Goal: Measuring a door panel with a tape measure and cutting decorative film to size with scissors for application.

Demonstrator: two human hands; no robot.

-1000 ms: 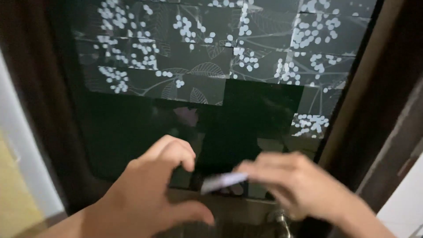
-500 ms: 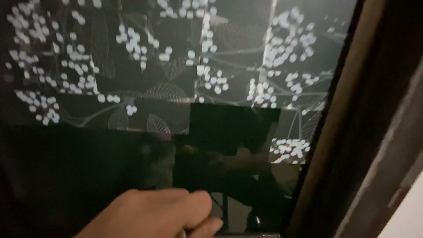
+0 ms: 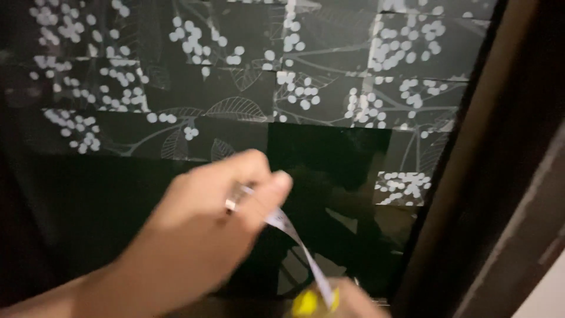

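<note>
- Left hand (image 3: 203,235), centre-left of frame, pinches the upper end of a pale measuring tape (image 3: 297,241).
- Right hand (image 3: 344,300), bottom centre, grips what looks like the yellow tape case (image 3: 309,303).
- Behind them: dark patterned glass (image 3: 247,88).

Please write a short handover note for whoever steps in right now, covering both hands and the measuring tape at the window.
Left hand: raised before the dark glass pane, pinching the free end of the white measuring tape.
Right hand: at the bottom edge, mostly out of view, around the yellow tape case.
The tape runs slanted between the hands, not laid flat on the glass.
Done: patterned film covers the upper pane.
Left: the lower pane is bare.
</note>
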